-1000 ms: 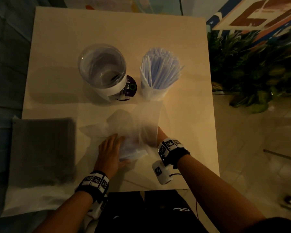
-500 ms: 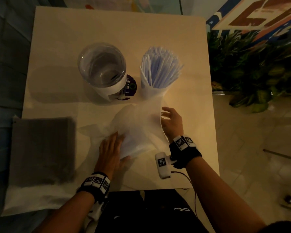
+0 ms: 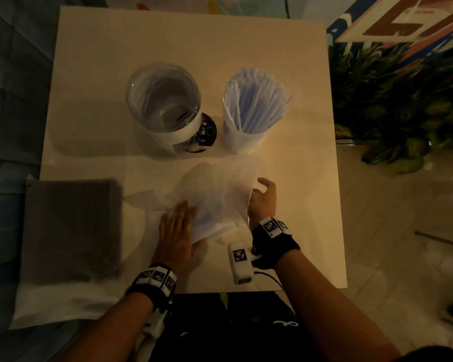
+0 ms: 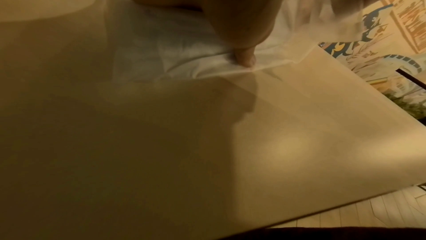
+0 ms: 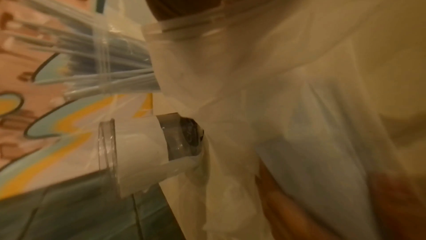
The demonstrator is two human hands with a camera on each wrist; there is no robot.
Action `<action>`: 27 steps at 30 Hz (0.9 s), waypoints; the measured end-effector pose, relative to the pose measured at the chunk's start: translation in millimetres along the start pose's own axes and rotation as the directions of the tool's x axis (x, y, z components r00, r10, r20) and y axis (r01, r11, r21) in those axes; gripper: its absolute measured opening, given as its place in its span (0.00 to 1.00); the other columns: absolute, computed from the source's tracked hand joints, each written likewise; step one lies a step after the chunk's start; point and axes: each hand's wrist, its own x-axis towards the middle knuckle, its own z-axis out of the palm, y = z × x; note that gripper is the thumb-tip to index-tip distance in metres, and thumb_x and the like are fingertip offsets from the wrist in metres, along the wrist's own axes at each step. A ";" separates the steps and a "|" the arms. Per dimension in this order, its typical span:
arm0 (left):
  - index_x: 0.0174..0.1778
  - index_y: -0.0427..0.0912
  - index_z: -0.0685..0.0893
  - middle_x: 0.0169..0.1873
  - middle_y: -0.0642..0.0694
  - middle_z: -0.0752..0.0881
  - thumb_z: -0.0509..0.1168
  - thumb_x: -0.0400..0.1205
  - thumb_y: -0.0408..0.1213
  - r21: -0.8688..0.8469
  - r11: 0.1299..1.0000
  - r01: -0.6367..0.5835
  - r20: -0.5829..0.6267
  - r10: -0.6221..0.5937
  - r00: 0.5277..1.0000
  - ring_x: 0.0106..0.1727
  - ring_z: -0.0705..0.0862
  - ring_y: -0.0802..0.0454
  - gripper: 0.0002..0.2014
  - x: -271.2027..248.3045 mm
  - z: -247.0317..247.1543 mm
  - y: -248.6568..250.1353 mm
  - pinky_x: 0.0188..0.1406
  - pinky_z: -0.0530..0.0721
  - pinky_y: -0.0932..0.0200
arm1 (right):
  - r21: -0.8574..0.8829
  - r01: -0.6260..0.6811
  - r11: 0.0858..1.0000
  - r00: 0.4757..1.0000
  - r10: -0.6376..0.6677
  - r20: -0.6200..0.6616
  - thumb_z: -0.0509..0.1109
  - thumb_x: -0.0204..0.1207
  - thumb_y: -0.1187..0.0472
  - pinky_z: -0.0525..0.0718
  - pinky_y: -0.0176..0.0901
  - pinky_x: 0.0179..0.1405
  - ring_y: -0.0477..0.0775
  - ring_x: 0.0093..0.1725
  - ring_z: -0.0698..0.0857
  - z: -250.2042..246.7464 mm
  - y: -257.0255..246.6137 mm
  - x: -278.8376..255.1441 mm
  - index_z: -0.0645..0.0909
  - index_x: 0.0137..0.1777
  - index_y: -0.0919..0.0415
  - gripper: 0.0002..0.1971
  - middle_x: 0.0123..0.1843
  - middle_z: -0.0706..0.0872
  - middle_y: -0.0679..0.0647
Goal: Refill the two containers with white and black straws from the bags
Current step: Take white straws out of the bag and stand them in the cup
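An empty clear container (image 3: 164, 100) with a white label stands at mid-table. Right of it a second container (image 3: 254, 108) is packed with white straws. Nearer me lies a translucent white bag (image 3: 220, 194) with a few pale straws in it. My left hand (image 3: 178, 231) lies flat on its left part, the thumb (image 4: 244, 58) pressing the plastic (image 4: 184, 52). My right hand (image 3: 263, 197) holds the bag's raised right edge with curled fingers. The right wrist view shows the bag (image 5: 276, 98) draped over that hand. A dark bag of black straws (image 3: 71, 228) lies at the left.
The beige table (image 3: 115, 48) ends just right of my right hand and near my body. The dark bag overhangs the left edge on white plastic (image 3: 63, 304). A round black coaster (image 3: 207, 131) sits beneath the empty container. Green plants (image 3: 403, 100) stand off the table, right.
My right hand has moved from the bag's near end up to its right edge and lifted that edge. The left hand has stayed flat on the bag.
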 end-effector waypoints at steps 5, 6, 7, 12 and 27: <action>0.85 0.45 0.60 0.84 0.39 0.60 0.58 0.77 0.59 -0.014 1.000 -0.009 -0.021 0.009 1.000 0.83 0.59 0.41 0.41 -1.4 0.8 3.2 0.78 0.59 0.31 | -0.252 -0.009 0.968 1.000 0.014 0.016 0.75 0.75 0.65 0.85 0.52 0.47 0.57 0.49 0.85 9.2 8.6 3.9 0.88 0.53 0.68 0.09 0.46 0.89 0.59; 0.85 0.46 0.60 0.84 0.39 0.60 0.58 0.77 0.60 -0.009 1.000 -0.010 -0.020 0.010 1.000 0.83 0.59 0.41 0.41 -1.3 1.1 2.7 0.78 0.60 0.32 | -0.286 0.001 0.958 0.998 0.015 0.053 0.75 0.76 0.64 0.83 0.50 0.44 0.55 0.49 0.85 11.3 7.3 5.2 0.88 0.52 0.69 0.09 0.44 0.88 0.59; 0.85 0.46 0.60 0.84 0.40 0.60 0.58 0.77 0.60 -0.008 1.000 -0.010 -0.020 0.010 1.000 0.84 0.60 0.41 0.41 -1.0 1.5 1.8 0.78 0.60 0.32 | -0.334 0.004 0.943 0.996 0.027 0.090 0.74 0.77 0.64 0.79 0.45 0.39 0.55 0.50 0.84 13.2 4.5 7.3 0.87 0.53 0.71 0.10 0.44 0.86 0.59; 0.85 0.49 0.57 0.85 0.41 0.59 0.56 0.79 0.62 -0.029 1.000 0.000 -0.035 -0.001 0.999 0.83 0.58 0.43 0.40 -0.2 0.1 1.8 0.79 0.59 0.32 | -0.419 -0.059 0.906 0.986 0.120 0.119 0.67 0.84 0.66 0.73 0.34 0.53 0.61 0.67 0.80 18.6 -13.6 14.0 0.79 0.68 0.74 0.16 0.60 0.83 0.65; 0.84 0.63 0.39 0.86 0.44 0.53 0.58 0.81 0.58 -0.065 0.998 -0.009 0.018 0.010 1.000 0.86 0.51 0.45 0.41 0.4 -3.1 1.6 0.81 0.54 0.33 | -0.351 -0.052 0.935 0.991 0.092 0.099 0.55 0.89 0.64 0.74 0.49 0.57 0.69 0.70 0.79 29.9 -14.6 5.5 0.73 0.71 0.76 0.18 0.64 0.81 0.68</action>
